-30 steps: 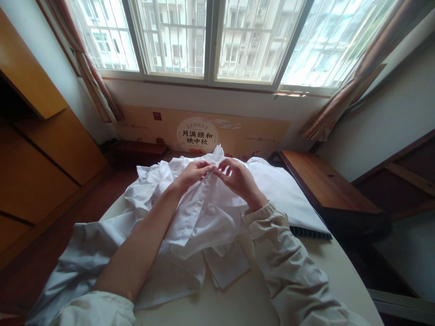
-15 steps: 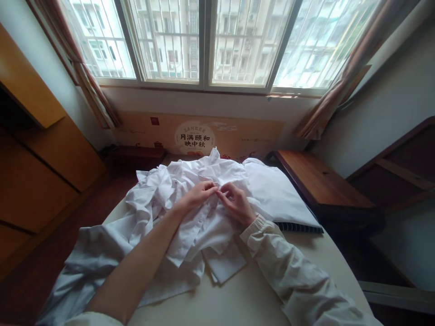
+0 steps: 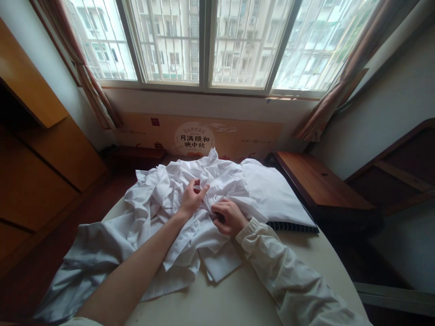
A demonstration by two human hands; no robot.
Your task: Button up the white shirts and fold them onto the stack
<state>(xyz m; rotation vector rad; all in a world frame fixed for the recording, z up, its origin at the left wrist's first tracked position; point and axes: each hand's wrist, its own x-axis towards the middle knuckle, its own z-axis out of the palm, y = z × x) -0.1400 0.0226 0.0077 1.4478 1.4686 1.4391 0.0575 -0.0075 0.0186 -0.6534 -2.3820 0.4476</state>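
Observation:
A crumpled white shirt [image 3: 183, 240] lies in a heap on the round pale table [image 3: 258, 290], its button strip near my forearm. My left hand [image 3: 193, 198] rests over the shirt's middle with thumb stretched away from the bent fingers; nothing shows between them. Lower and to the right, my right hand [image 3: 229, 218] is closed on a fold of the shirt, and creases run from its fingers. Part of the cloth inside that grip is hidden.
A folded white garment [image 3: 277, 192] lies at the table's right, over a dark ribbed edge [image 3: 294, 227]. White cloth hangs off the left side. A wooden desk [image 3: 322, 181] stands at right, orange-brown cabinets [image 3: 47, 158] at left, and a barred window [image 3: 204, 45] ahead.
My hands, fingertips together before, have come apart. The left has opened at the thumb; the right has moved down towards me and closed on the shirt, pulling creases into it.

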